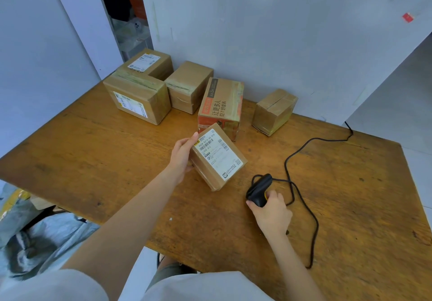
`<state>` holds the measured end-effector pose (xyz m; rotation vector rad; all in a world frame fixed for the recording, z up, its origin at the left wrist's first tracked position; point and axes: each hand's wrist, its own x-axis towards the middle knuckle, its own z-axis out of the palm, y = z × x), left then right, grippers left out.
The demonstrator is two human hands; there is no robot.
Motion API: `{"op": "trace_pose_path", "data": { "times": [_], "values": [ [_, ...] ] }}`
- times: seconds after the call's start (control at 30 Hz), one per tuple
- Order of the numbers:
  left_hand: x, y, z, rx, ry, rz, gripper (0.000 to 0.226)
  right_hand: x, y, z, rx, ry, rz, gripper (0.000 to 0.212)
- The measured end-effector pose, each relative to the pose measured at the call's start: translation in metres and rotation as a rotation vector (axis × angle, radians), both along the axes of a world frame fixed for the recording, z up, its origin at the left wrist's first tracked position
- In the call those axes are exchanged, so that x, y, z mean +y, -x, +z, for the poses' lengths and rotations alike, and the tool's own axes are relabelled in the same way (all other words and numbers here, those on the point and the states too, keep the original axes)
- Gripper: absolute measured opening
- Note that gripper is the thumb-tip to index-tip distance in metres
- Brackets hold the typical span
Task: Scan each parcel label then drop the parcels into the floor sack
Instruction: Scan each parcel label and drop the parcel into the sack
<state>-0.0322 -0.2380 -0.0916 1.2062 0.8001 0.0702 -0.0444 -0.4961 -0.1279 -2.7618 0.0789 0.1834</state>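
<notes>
My left hand (181,157) grips a small brown parcel (217,158) by its left side, tilted with its white label facing up near the table's middle. My right hand (272,212) holds a black barcode scanner (259,189) just right of the parcel, its head angled toward the label. Several more cardboard parcels stand at the back: a labelled box (138,99), another labelled box (147,63) behind it, a plain box (188,85), an orange printed box (221,106) and a taped box (274,111). The grey floor sack (39,237) lies open at the lower left, beside the table.
The wooden table (93,160) fills the view, backed by grey walls. The scanner's black cable (301,193) loops over the table's right half and runs off behind the right wall panel. The table's front edge is close to my body.
</notes>
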Motion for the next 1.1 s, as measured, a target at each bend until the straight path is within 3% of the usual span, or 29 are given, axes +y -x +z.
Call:
{"op": "trace_pose_path", "data": {
  "times": [0.17, 0.23, 0.33, 0.47, 0.53, 0.6, 0.73, 0.87, 1.1],
  "values": [
    [0.000, 0.002, 0.001, 0.005, -0.003, -0.002, 0.040, 0.007, 0.009, -0.008, -0.074, 0.092, -0.008, 0.077],
    [-0.002, 0.003, 0.002, 0.007, 0.003, 0.008, 0.044, 0.014, 0.015, -0.002, -0.200, -0.006, -0.021, 0.078],
    [-0.005, 0.007, 0.006, 0.018, 0.038, 0.050, 0.054, 0.030, 0.025, 0.012, -0.320, -0.209, 0.057, 0.062],
    [-0.006, 0.020, 0.011, 0.044, 0.112, 0.116, 0.055, 0.065, 0.035, 0.029, -0.026, -0.643, 0.187, 0.058],
    [-0.001, 0.032, 0.014, 0.038, 0.162, 0.152, 0.041, 0.083, 0.039, 0.036, 0.032, -0.747, 0.208, 0.060],
    [0.010, 0.048, 0.014, 0.039, 0.187, 0.197, 0.030, 0.100, 0.042, 0.041, 0.053, -0.777, 0.212, 0.061],
    [0.049, 0.086, 0.011, 0.083, 0.110, 0.247, 0.049, 0.140, 0.046, 0.046, 0.085, -0.790, 0.266, 0.059],
    [0.094, 0.132, 0.016, 0.087, -0.031, 0.375, 0.027, 0.197, 0.063, 0.050, 0.125, -0.811, 0.387, 0.054],
    [0.195, 0.251, 0.020, 0.113, -0.190, 0.646, 0.031, 0.330, 0.139, 0.056, 0.250, -0.858, 0.658, 0.050]
  ]
}}
